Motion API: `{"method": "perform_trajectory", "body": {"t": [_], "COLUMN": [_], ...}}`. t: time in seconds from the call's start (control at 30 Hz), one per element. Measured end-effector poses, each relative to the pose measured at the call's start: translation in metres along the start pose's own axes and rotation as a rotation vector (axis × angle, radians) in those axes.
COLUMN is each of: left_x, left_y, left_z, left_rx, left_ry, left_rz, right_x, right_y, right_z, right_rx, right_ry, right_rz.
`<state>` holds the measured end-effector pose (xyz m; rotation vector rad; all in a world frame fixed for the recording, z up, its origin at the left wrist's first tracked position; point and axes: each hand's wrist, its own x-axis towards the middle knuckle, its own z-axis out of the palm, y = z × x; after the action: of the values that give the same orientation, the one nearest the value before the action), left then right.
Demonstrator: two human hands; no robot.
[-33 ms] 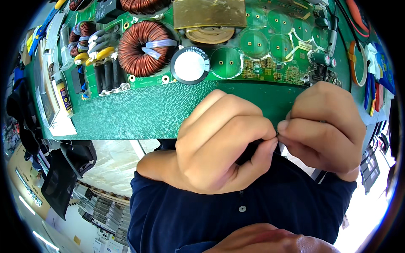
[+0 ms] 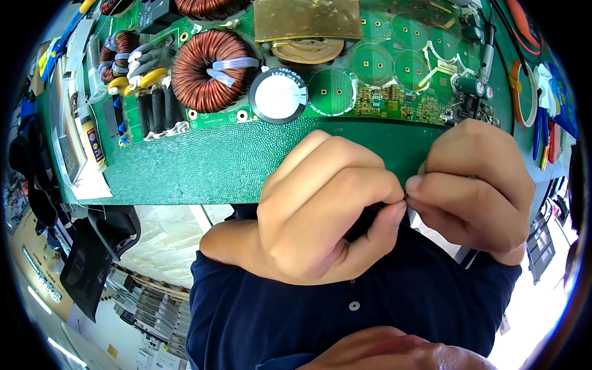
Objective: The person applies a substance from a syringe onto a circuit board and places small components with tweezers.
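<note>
My left hand (image 2: pixel 330 216) and my right hand (image 2: pixel 468 188) meet fingertip to fingertip in front of the bench's near edge, both with fingers curled and pinched. A tiny dark speck shows between the tips, too small to make out. Just beyond them lies a large green circuit board (image 2: pixel 135 135) carrying a copper toroid coil (image 2: pixel 206 86), a large round capacitor (image 2: pixel 277 95) with a pale top, a brass-coloured block (image 2: pixel 306 21) and several round pads. Some of the board's small components (image 2: pixel 468 86) sit close above my right hand.
The green mat (image 2: pixel 172 166) covers the bench. At left are papers, a yellow-labelled tube (image 2: pixel 92 139) and blue-handled tools. At right lie a tape roll (image 2: pixel 524 95), pliers (image 2: pixel 546 139) and cables. A black chair (image 2: pixel 86 259) stands past the bench's edge at lower left.
</note>
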<state>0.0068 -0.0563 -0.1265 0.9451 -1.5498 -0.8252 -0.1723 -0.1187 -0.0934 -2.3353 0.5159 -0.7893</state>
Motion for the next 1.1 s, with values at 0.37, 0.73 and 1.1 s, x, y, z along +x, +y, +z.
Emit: {"method": "perform_trajectory", "body": {"t": [0.37, 0.73, 1.1], "left_x": [0.002, 0.001, -0.006], "left_y": [0.003, 0.002, 0.011], "left_z": [-0.004, -0.008, -0.017], "left_rx": [-0.093, -0.177, 0.038], "left_ry": [-0.008, -0.026, -0.02], "left_rz": [-0.082, -0.097, -0.049], "right_x": [0.001, 0.004, 0.009], "right_y": [-0.001, -0.005, 0.002], "right_z": [0.005, 0.006, -0.001], "right_rx": [0.002, -0.011, -0.017], "right_ry": [0.109, 0.102, -0.002], "right_rz": [0.019, -0.014, -0.021]}}
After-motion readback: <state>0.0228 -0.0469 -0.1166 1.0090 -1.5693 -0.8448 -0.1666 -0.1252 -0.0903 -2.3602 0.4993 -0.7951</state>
